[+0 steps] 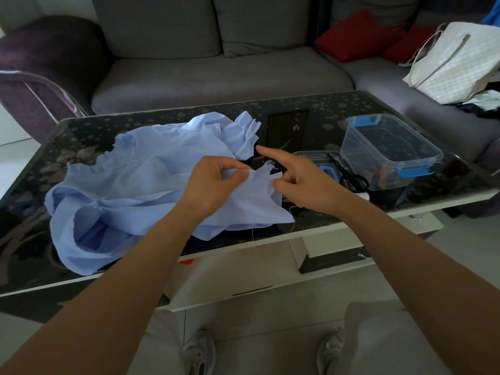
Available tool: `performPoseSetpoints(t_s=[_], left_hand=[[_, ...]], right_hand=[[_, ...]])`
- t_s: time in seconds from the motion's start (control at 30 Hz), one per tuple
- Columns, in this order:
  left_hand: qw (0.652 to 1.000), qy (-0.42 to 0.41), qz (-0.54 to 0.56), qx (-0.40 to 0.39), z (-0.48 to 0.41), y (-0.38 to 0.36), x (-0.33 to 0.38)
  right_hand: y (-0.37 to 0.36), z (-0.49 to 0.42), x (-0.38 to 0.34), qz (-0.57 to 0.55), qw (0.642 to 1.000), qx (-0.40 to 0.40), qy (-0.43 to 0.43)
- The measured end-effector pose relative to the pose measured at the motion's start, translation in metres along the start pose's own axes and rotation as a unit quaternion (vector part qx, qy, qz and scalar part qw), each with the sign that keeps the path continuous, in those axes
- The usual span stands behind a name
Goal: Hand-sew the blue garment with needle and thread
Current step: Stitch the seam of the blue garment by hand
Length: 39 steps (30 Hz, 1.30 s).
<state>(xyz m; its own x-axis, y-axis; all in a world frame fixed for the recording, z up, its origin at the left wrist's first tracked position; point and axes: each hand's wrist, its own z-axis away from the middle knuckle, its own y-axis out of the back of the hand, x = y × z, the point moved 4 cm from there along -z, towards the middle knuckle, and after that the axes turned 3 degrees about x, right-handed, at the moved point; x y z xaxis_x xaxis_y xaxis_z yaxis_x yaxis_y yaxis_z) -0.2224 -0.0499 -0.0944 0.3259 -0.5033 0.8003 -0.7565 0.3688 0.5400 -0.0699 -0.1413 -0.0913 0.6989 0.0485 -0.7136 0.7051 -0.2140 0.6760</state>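
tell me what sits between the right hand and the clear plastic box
In the head view, black scissors lie across a flat clear lid with a blue clip, filling the stretch between the right hand and the clear plastic box.

Grey sofa (216,74), red cushions (351,33), white bag (457,63)

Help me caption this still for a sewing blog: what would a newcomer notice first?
The pale blue garment lies crumpled over the left half of the dark table, with both hands at its right edge: the left hand pinches the cloth, the right hand pinches beside it, forefinger straight out. Next, the clear box with blue clasps at the table's right end, and red cushions on the sofa behind.
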Motion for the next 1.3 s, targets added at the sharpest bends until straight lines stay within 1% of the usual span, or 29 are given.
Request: performPoseSetpoints(t_s=[0.13, 0.27, 0.43, 0.53, 0.77, 0.97, 1.13, 1.3], left_hand=[[0.998, -0.031, -0.049, -0.006, 0.0, -0.003, -0.001], [0.996, -0.031, -0.082, 0.006, 0.0, -0.003, -0.001], [0.995, -0.017, -0.092, 0.016, 0.0, -0.003, 0.0], [0.997, 0.003, -0.074, 0.02, 0.0, -0.002, -0.002], [0.998, 0.063, 0.019, 0.001, -0.001, 0.003, -0.005], [0.995, 0.082, 0.05, -0.02, 0.0, 0.003, -0.005], [0.991, 0.096, 0.067, -0.058, 0.001, 0.002, -0.006], [0.988, 0.107, 0.083, -0.076, 0.0, 0.002, -0.008]], right_hand=[[-0.006, 0.002, -0.002, 0.01, 0.999, -0.041, -0.008], [-0.006, 0.003, 0.0, 0.008, 0.998, -0.036, -0.044], [-0.008, 0.003, -0.002, 0.007, 0.999, -0.025, -0.044], [-0.006, 0.002, -0.002, -0.009, 0.999, -0.019, -0.049], [0.001, 0.004, -0.007, -0.076, 0.995, -0.045, -0.043], [0.003, 0.003, -0.001, -0.101, 0.993, -0.048, -0.043], [0.003, 0.004, 0.002, -0.128, 0.989, -0.067, -0.04], [0.002, 0.003, 0.002, -0.145, 0.985, -0.079, -0.039]])
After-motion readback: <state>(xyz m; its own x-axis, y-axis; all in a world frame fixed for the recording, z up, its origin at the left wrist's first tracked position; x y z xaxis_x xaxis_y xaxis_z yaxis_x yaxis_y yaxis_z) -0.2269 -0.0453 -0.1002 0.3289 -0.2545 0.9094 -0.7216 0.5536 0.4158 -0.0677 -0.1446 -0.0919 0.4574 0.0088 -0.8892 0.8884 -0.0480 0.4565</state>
